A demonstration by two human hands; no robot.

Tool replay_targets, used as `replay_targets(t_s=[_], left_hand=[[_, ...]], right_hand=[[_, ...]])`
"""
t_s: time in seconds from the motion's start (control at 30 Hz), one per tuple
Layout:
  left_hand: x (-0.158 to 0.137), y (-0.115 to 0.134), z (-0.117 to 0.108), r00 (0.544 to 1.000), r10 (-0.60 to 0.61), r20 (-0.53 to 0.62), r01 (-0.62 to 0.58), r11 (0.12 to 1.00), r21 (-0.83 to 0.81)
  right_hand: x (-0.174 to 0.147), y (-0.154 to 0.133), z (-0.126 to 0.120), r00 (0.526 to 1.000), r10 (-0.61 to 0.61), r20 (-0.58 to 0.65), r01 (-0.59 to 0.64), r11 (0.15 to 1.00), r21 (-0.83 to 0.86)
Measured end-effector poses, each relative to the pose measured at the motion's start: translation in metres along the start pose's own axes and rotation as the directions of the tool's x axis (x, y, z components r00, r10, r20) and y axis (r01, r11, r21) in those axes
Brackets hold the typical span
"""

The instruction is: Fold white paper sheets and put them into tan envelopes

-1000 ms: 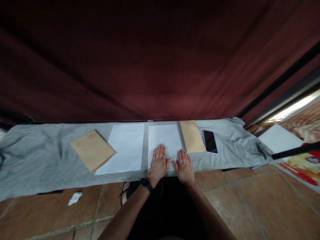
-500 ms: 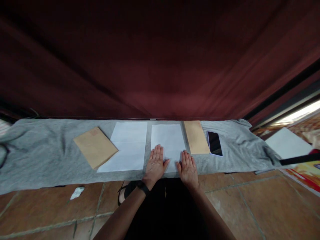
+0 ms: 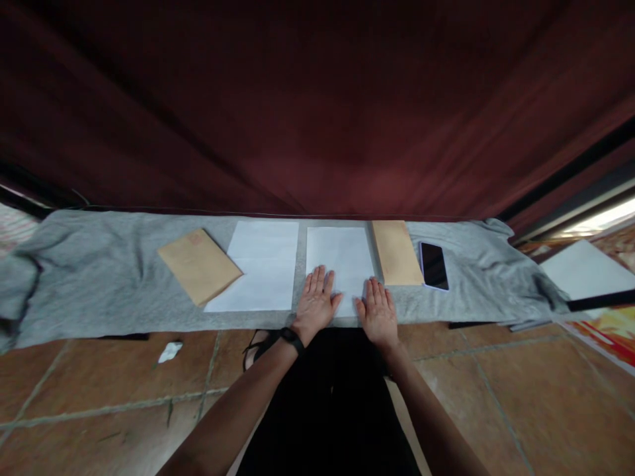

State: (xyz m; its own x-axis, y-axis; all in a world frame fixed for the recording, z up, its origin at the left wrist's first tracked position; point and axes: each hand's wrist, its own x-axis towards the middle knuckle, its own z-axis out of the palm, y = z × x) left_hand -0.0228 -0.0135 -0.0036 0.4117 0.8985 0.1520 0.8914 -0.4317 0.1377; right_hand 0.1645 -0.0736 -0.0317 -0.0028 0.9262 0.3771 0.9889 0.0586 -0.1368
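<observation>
Both palms rest flat at the near end of a white sheet of paper (image 3: 340,254). My left hand (image 3: 316,301) lies over its left edge, fingers stretched forward. At its right edge is my right hand (image 3: 377,311), its fingers also straight and the thumb turned inward. Left of this sheet lies a second area of white paper (image 3: 265,268), partly covered by a brown envelope (image 3: 198,264) set at an angle. Another brown envelope (image 3: 397,254) lies just beyond my right hand. Beside that is a phone (image 3: 434,266) with a dark screen and a purple edge.
A grey cloth (image 3: 114,277) covers the long narrow surface under the papers. Dark red fabric (image 3: 317,132) hangs right behind it. White paper scrap (image 3: 170,352) lies on the tiled floor (image 3: 124,377). A white board-like sheet (image 3: 588,270) is at the far right.
The camera view has shifted, so the cloth and papers sit higher and slightly further right. Both hands stay flat on the same sheet.
</observation>
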Motion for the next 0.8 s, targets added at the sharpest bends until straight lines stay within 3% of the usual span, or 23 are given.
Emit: replay_targets(t_s=[0.37, 0.53, 0.67, 0.8], left_hand=[[-0.015, -0.013, -0.003, 1.000, -0.011, 0.008, 0.011, 1.000, 0.027], [-0.018, -0.017, -0.004, 0.999, -0.009, 0.051, 0.006, 0.998, 0.066], [-0.010, -0.019, -0.009, 0.997, -0.009, 0.080, 0.002, 0.997, 0.083], [0.006, -0.015, -0.017, 0.998, 0.042, 0.042, -0.043, 0.998, 0.037]], right_hand=[[-0.006, 0.010, -0.003, 0.999, -0.027, 0.021, 0.026, 0.999, 0.025], [-0.008, 0.020, -0.008, 0.994, -0.024, 0.111, 0.023, 1.000, 0.011], [0.005, 0.027, -0.020, 0.976, -0.032, 0.217, 0.022, 0.999, 0.047], [0.032, 0.015, -0.026, 0.985, -0.081, 0.154, 0.053, 0.983, 0.176]])
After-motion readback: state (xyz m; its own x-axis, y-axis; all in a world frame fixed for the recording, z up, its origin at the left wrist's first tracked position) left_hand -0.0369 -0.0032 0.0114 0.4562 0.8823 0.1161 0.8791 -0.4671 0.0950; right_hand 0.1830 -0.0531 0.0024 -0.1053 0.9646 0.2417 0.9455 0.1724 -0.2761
